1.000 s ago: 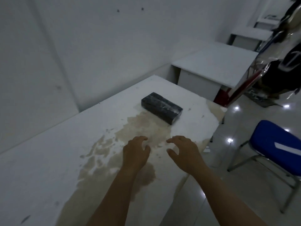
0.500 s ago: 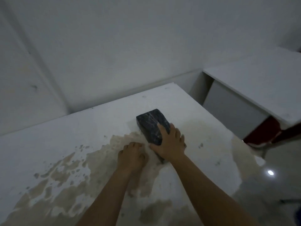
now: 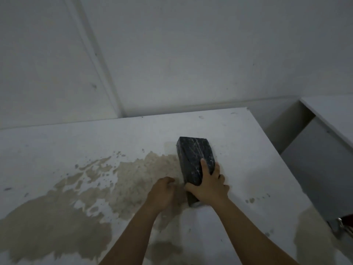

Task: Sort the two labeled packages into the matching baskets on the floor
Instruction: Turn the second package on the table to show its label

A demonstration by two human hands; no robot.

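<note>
Head view: both bare forearms enter from the bottom edge. Left hand (image 3: 162,194) rests on the stained bench (image 3: 95,150), fingers loosely curled, holding nothing, just beside the package. Right hand (image 3: 209,188) lies over the near end of the black wrapped package (image 3: 193,155), fingers spread wide on top, thumb on its left side. Near end hidden under the palm; no label readable. Baskets out of frame. Since 0.5 s ago: grip unchanged, camera closer.

My right hand (image 3: 207,185) covers the near end of the package (image 3: 194,159), no label is readable on it, and the second table (image 3: 330,111) right of my hands runs off frame.
</note>
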